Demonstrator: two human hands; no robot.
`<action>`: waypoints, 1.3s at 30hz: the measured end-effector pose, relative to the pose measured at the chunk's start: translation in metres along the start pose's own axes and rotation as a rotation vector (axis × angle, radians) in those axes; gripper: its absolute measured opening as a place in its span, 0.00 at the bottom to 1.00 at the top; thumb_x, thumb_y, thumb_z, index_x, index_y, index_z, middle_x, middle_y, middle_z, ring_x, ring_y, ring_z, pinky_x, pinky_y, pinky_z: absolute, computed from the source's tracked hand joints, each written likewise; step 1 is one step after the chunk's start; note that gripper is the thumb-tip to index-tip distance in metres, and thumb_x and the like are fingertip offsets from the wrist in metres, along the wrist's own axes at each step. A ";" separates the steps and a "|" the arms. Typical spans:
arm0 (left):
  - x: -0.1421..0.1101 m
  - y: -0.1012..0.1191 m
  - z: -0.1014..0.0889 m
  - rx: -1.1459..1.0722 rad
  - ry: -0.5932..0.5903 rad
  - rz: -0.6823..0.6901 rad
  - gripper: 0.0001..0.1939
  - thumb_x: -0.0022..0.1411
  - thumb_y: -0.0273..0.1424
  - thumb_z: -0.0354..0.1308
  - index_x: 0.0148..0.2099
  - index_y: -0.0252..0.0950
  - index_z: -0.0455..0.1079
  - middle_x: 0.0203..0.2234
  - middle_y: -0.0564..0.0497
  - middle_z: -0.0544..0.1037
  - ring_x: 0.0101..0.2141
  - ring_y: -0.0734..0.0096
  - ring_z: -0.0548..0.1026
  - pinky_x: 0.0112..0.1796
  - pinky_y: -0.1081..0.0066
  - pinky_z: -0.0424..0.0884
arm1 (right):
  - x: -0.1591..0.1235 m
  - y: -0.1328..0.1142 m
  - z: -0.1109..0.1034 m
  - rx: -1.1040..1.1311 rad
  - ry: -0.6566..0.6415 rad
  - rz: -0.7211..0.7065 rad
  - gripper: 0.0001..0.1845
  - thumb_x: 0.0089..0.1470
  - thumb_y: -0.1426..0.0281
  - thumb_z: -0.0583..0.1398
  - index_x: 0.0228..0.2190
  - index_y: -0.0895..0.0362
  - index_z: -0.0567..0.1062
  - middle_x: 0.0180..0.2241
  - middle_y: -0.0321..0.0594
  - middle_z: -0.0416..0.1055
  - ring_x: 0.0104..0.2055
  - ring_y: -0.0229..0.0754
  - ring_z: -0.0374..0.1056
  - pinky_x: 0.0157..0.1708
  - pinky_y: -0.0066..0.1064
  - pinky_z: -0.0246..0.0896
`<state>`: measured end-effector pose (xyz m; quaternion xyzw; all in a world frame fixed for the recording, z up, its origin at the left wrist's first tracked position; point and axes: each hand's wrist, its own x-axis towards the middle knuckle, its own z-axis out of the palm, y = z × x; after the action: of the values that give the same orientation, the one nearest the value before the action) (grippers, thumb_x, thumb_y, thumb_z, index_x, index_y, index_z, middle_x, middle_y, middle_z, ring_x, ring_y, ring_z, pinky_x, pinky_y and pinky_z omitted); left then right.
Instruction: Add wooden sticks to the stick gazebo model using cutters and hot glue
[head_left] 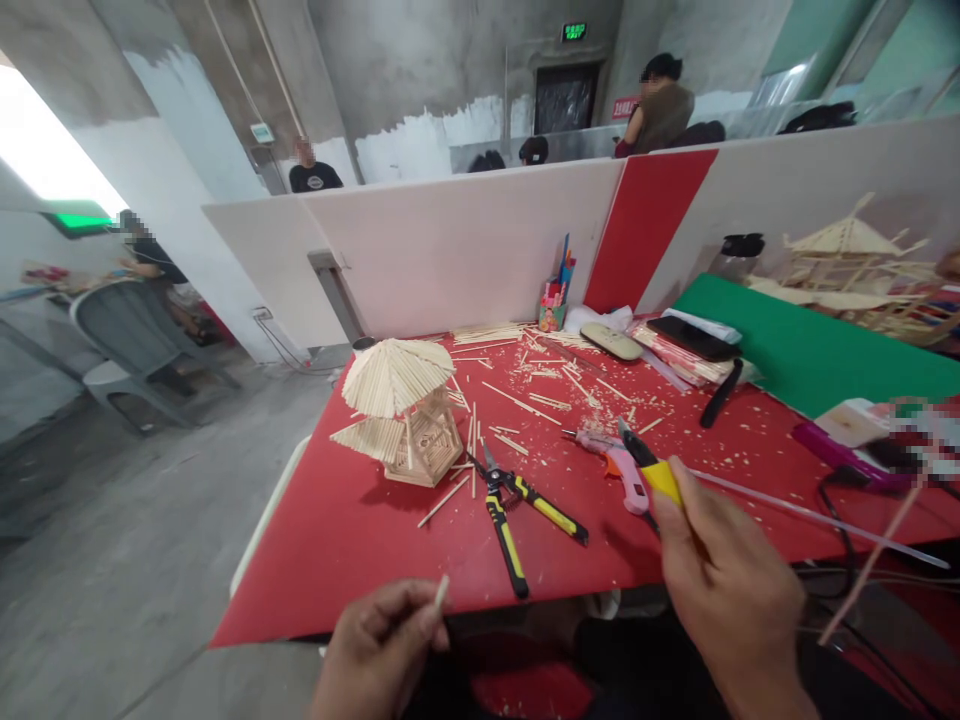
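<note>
My left hand (394, 635) is closed at the front edge of the red table, pinching a short wooden stick (442, 590) between thumb and fingers. In my right hand (720, 570) is a yellow and black utility knife (652, 468), its blade pointing up and to the left. Below and behind the knife lies a pink glue gun (630, 480). Yellow and black pliers (506, 500) rest on the table between my hands, handles spread. A small pavilion model of wooden sticks (409, 410) stands at the table's left, with a pleated round roof.
Loose sticks and shavings (555, 375) litter the red table (360, 560). A pen cup (552, 312) and a phone (694, 337) sit near the white partition (465, 250). A green board (810, 340) and another stick model (855, 250) are at right.
</note>
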<state>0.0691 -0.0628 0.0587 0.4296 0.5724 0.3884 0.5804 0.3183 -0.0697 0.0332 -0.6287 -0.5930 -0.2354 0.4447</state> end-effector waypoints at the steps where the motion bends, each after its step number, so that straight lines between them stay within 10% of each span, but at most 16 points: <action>1: 0.000 0.002 -0.001 -0.031 0.045 0.003 0.17 0.46 0.43 0.67 0.26 0.32 0.72 0.16 0.54 0.70 0.13 0.86 0.54 0.16 0.79 0.45 | 0.002 -0.001 -0.003 0.086 -0.054 -0.022 0.25 0.58 0.71 0.55 0.57 0.54 0.62 0.37 0.45 0.73 0.36 0.43 0.68 0.37 0.34 0.62; 5: 0.007 0.011 -0.001 -0.090 0.010 -0.064 0.19 0.43 0.44 0.68 0.28 0.32 0.72 0.17 0.54 0.71 0.12 0.87 0.54 0.14 0.80 0.45 | -0.005 -0.037 -0.005 0.499 -0.355 -0.214 0.25 0.59 0.73 0.54 0.58 0.57 0.61 0.34 0.44 0.72 0.33 0.40 0.68 0.31 0.31 0.64; 10: 0.009 0.006 0.000 -0.115 -0.089 -0.078 0.18 0.46 0.43 0.67 0.30 0.32 0.72 0.16 0.55 0.70 0.11 0.88 0.53 0.13 0.80 0.43 | -0.023 -0.065 0.003 0.557 -0.429 -0.234 0.22 0.58 0.72 0.54 0.55 0.58 0.65 0.33 0.43 0.72 0.33 0.39 0.68 0.31 0.30 0.64; 30: 0.005 0.000 -0.019 0.091 0.068 0.172 0.10 0.50 0.37 0.64 0.28 0.34 0.76 0.18 0.53 0.70 0.18 0.80 0.59 0.18 0.79 0.52 | -0.025 -0.080 0.015 0.422 -0.289 -0.273 0.21 0.57 0.73 0.55 0.52 0.60 0.68 0.32 0.44 0.70 0.32 0.40 0.65 0.30 0.32 0.60; 39: 0.010 0.006 -0.030 0.002 0.112 0.081 0.17 0.45 0.42 0.66 0.21 0.33 0.70 0.13 0.57 0.63 0.14 0.84 0.52 0.16 0.78 0.46 | -0.028 -0.101 0.030 0.408 -0.292 -0.294 0.21 0.56 0.72 0.56 0.51 0.61 0.68 0.33 0.45 0.70 0.33 0.41 0.65 0.32 0.32 0.59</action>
<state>0.0402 -0.0494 0.0621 0.4303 0.5867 0.4345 0.5309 0.2101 -0.0690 0.0236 -0.4606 -0.7706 -0.0802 0.4331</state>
